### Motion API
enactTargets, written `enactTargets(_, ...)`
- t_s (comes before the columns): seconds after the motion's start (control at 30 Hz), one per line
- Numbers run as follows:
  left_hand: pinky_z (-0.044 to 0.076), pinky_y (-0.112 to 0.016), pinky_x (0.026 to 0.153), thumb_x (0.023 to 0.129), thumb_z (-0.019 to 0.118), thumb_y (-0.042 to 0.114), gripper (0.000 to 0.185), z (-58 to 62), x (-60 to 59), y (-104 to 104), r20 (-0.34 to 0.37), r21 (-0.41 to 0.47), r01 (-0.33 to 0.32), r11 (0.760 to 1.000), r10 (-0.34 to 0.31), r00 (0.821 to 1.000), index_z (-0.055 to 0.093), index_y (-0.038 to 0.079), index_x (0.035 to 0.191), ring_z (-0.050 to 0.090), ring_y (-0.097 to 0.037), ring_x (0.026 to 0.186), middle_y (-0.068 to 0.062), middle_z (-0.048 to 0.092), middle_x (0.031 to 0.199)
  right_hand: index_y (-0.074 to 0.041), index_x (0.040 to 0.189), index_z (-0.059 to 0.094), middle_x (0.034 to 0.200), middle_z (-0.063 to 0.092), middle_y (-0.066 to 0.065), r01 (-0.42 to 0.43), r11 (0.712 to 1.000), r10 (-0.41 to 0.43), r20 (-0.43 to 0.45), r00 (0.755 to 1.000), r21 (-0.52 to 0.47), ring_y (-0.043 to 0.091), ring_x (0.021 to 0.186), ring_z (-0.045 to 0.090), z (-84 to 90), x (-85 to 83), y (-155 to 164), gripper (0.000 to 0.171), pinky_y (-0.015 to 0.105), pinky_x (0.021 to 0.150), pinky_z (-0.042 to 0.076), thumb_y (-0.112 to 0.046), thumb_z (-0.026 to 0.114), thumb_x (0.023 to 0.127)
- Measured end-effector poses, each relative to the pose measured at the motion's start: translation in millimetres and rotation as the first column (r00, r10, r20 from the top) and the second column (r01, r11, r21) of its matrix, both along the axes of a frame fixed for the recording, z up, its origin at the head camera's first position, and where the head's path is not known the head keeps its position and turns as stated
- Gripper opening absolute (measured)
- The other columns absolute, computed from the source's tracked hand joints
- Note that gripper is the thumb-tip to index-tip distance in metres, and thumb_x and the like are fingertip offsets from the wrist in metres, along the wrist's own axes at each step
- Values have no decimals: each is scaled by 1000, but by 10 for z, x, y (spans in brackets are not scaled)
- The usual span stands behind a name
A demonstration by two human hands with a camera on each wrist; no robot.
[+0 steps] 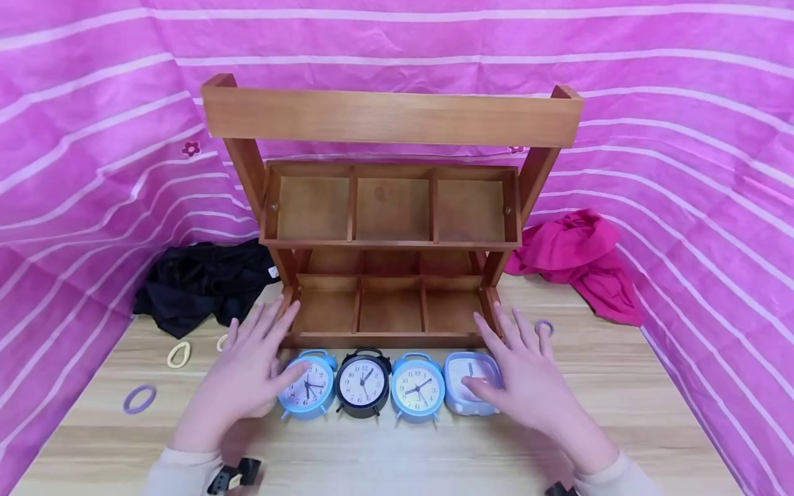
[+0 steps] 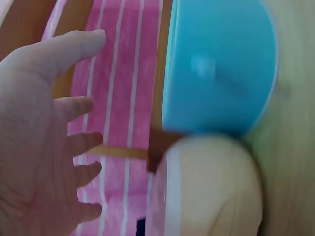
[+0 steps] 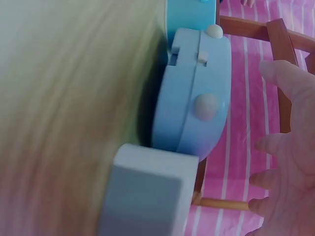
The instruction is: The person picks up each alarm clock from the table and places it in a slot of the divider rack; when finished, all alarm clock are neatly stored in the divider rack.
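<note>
A person's left hand (image 1: 245, 365) and right hand (image 1: 521, 365) bracket the two ends of a row of clocks on the pale wood-grain worktop (image 1: 384, 461); each grip is wide, fingers spread, holding nothing. Between them, side by side before the brown wooden two-tier shelf (image 1: 391, 244), are a round light-blue alarm clock (image 1: 305, 391), a round black alarm clock (image 1: 362, 383), a second round light-blue alarm clock (image 1: 418, 391) and a rounded-square pale-blue clock (image 1: 477, 365). They appear to lie on their backs with feet toward the person, presumably so the dials read the right way up and the round bodies cannot roll. The wrist views add a rounded cream-coloured body (image 2: 221, 182) at the left end and a white-and-grey block (image 3: 147, 191) at the right, both largely hidden from above by the hands. The shelf's divided compartments tilt forward, probably for display. Of writing, the black clock's dial shows a 12 at its top; no brand is legible, and the white tag on the crumpled black cloth (image 1: 205, 282) is too small to read.
</note>
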State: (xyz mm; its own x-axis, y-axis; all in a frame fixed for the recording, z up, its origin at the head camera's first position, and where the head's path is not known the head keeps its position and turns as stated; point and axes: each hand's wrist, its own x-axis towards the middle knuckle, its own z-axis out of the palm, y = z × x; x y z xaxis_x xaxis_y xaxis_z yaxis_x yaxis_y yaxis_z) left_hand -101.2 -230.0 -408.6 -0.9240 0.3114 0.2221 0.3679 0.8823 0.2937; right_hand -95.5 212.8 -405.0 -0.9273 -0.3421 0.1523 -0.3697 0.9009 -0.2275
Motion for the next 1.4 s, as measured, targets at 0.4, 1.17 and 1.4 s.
enactTargets(0.4, 4, -68, 124, 97, 76, 35, 111, 254, -397, -487, 50, 270, 44, 962, -59, 997, -6, 17, 169, 0, -45, 158, -21, 1, 174, -27, 166, 32, 173, 19, 14, -109, 993, 110, -44, 993, 39, 43, 158, 12, 197, -282, -461, 100, 73, 122, 8, -68, 74, 85)
enactTargets(1.17, 14, -66, 124, 91, 82, 28, 125, 830, -1488, -387, 66, 523, 160, 837, -227, 972, -20, 45, 162, 13, -35, 159, 0, 0, 176, -25, 161, 41, 159, 42, 6, -432, 888, 441, -23, 897, 155, 29, 140, 40, 284, -525, -2047, 91, 52, 109, 42, -69, 70, 87)
enactTargets(1.4, 24, -70, 120, 93, 79, 23, 115, 838, -1459, -471, 73, 512, 128, 849, -192, 979, -8, 41, 166, 26, -42, 154, -7, 13, 173, -27, 156, 47, 141, 53, 0, -501, 835, 520, -29, 854, 228, 19, 124, 46, 151, -449, -2551, 84, 37, 95, 46, -72, 64, 88)
